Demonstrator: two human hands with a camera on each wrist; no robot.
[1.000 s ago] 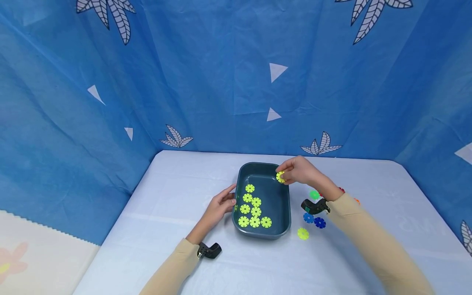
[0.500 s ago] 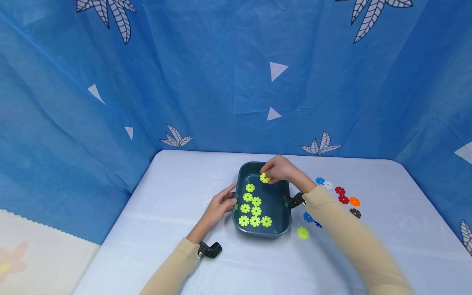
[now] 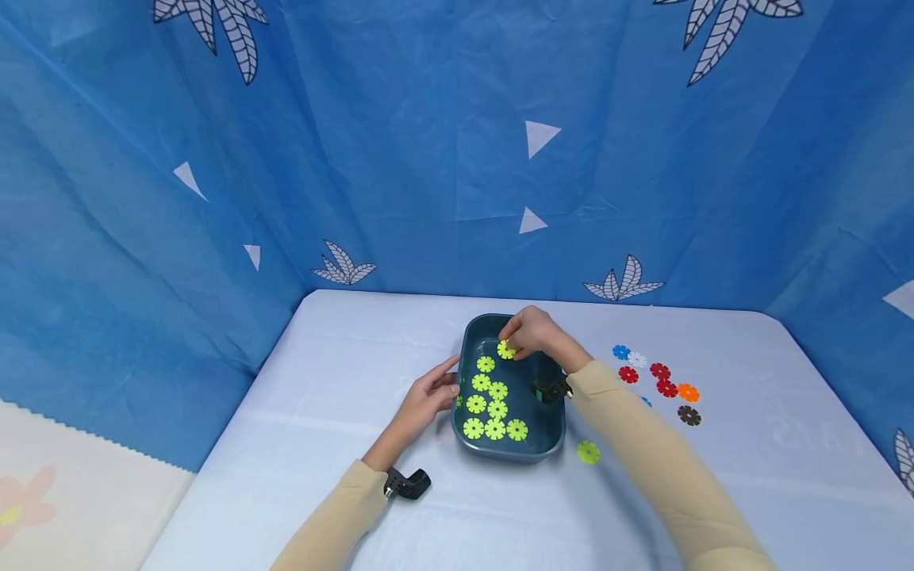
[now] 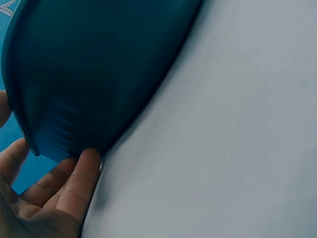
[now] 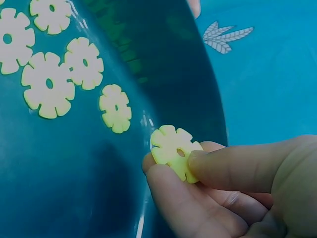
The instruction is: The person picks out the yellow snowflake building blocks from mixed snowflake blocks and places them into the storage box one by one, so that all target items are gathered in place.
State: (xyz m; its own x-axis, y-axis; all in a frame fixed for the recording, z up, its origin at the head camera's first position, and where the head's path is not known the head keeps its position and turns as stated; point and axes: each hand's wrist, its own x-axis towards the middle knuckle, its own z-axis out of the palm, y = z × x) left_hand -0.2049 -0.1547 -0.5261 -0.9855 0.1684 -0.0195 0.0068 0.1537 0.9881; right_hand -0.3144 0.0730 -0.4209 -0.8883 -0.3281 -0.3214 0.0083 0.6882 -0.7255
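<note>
A yellow snowflake-shaped plastic disc (image 5: 171, 146) is pinched between the thumb and fingers of my right hand (image 3: 534, 331), low over the far end of a dark teal rectangular tray (image 3: 540, 450). Several matching yellow discs (image 5: 48, 84) lie flat on the tray's floor, along its left side and near end. My left hand (image 3: 423, 400) is at the tray's left side; in the left wrist view its fingertips (image 4: 90, 157) rest against the outer wall, fingers fairly straight. My right wrist and its camera cover part of the tray's right side.
One yellow-green disc (image 3: 589, 452) lies on the white table just right of the tray. Farther right are loose discs: blue (image 3: 621, 351), white (image 3: 637, 359), red (image 3: 660, 370), orange (image 3: 689, 392) and brown (image 3: 689, 415). A blue curtain (image 3: 428, 159) hangs behind the table.
My right hand has moved left from the tray's far right corner to over its far end, carrying the yellow disc, then slightly lower. The left hand stays against the tray.
</note>
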